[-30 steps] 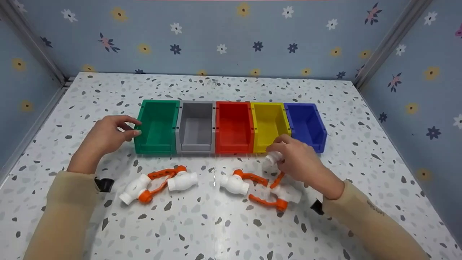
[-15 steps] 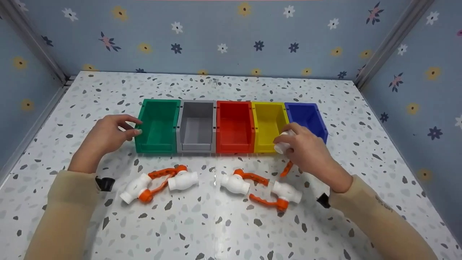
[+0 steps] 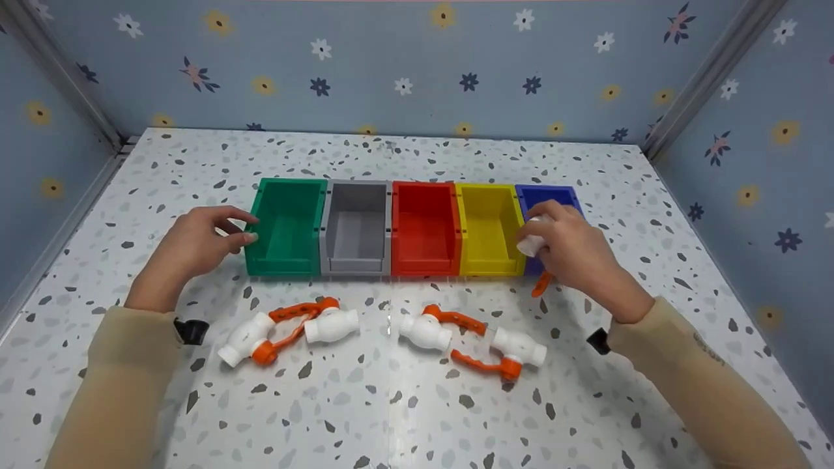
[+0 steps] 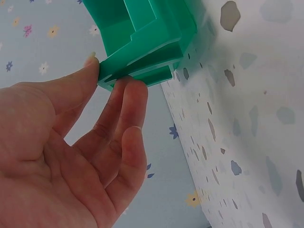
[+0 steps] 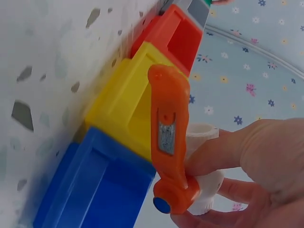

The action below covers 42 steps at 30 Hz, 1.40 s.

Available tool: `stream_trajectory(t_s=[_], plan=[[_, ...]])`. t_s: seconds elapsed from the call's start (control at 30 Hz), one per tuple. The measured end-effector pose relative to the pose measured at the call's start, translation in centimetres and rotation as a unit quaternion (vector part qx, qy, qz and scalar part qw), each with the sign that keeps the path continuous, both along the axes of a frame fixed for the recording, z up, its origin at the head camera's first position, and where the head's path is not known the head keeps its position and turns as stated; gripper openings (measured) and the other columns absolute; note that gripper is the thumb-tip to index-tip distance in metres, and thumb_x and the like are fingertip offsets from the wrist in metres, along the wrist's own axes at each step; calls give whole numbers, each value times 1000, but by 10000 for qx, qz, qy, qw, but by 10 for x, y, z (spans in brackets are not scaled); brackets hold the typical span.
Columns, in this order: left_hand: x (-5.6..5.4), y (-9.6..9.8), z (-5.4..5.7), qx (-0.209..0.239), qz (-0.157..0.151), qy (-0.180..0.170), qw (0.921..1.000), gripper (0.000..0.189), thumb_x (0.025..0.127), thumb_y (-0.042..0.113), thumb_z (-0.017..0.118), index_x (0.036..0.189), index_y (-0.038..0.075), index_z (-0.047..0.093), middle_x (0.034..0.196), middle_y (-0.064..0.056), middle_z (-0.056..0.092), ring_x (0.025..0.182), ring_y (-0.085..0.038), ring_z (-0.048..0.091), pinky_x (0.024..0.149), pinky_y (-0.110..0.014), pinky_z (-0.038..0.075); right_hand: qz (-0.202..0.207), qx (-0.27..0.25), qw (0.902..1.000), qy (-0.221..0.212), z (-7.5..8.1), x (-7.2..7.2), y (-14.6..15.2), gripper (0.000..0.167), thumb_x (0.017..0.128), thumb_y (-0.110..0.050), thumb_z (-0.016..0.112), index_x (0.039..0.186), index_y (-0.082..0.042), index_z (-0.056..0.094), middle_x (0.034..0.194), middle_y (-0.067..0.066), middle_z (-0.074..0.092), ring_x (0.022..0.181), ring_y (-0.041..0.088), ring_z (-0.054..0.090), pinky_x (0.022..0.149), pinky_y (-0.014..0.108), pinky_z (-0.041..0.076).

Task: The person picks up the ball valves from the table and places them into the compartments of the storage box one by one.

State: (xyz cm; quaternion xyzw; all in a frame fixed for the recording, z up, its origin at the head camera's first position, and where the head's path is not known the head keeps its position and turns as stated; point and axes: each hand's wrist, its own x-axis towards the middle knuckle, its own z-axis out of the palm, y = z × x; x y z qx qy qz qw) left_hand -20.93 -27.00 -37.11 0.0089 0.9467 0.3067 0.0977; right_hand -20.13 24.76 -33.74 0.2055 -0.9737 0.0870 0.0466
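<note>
In the head view my right hand (image 3: pixel 576 251) holds a white ball valve (image 3: pixel 532 244) above the front of the blue bin (image 3: pixel 546 193). The right wrist view shows the thumb and fingers around its white body, with the orange lever handle (image 5: pixel 168 114) sticking out past the blue and yellow bins. At the far left of the row, my left hand (image 3: pixel 195 241) pinches the side rim of the green bin (image 3: pixel 285 268). Seen from the left wrist, the thumb (image 4: pixel 83 83) lies on one side of that rim and the fingertips on the other.
Between the green and blue bins stand a grey bin (image 3: pixel 354 266), a red bin (image 3: pixel 425 268) and a yellow bin (image 3: pixel 492 268), joined in a row. In front lie several more orange-handled valves, a left pair (image 3: pixel 331 326) and a right pair (image 3: pixel 425 332). Flowered panels (image 3: pixel 417 65) enclose the table.
My right hand has carried the ball valve up and rightward, from in front of the yellow bin to over the blue bin. The left hand stays at the green bin.
</note>
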Motion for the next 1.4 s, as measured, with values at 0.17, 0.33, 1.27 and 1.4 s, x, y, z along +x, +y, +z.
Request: stream_trajectory(t_s=[0.17, 0.33, 1.27, 1.4], plan=[[0, 1, -1, -9, 74, -30, 10000, 42, 102, 29, 58, 140, 11, 54, 126, -26, 56, 100, -40, 62, 81, -53, 49, 120, 46, 9997, 216, 3, -15, 11, 31, 87, 7, 65, 103, -18, 76, 135, 13, 52, 124, 40, 46, 83, 56, 52], [0, 1, 0, -4, 81, -39, 10000, 42, 102, 29, 58, 140, 10, 54, 126, -27, 56, 100, -39, 61, 82, -53, 48, 171, 229, 9993, 261, 5, -29, 19, 32, 88, 7, 63, 103, -18, 76, 137, 13, 51, 124, 41, 46, 81, 56, 52], [1, 2, -1, -11, 158, -93, 9998, 40, 103, 28, 58, 139, 12, 54, 124, -25, 57, 101, -38, 61, 84, -53, 47, 899, 1068, 9896, 357, -16, -79, 46, 39, 84, 15, 63, 103, -18, 74, 134, 12, 56, 130, 42, 35, 98, 57, 44], [1, 2, 0, -30, 158, -40, 9999, 40, 102, 28, 58, 139, 12, 55, 124, -25, 57, 99, -37, 61, 84, -53, 48, 1158, 1218, 9844, 516, -19, -82, 49, 36, 84, 15, 65, 103, -15, 75, 131, 13, 59, 125, 42, 37, 100, 57, 42]])
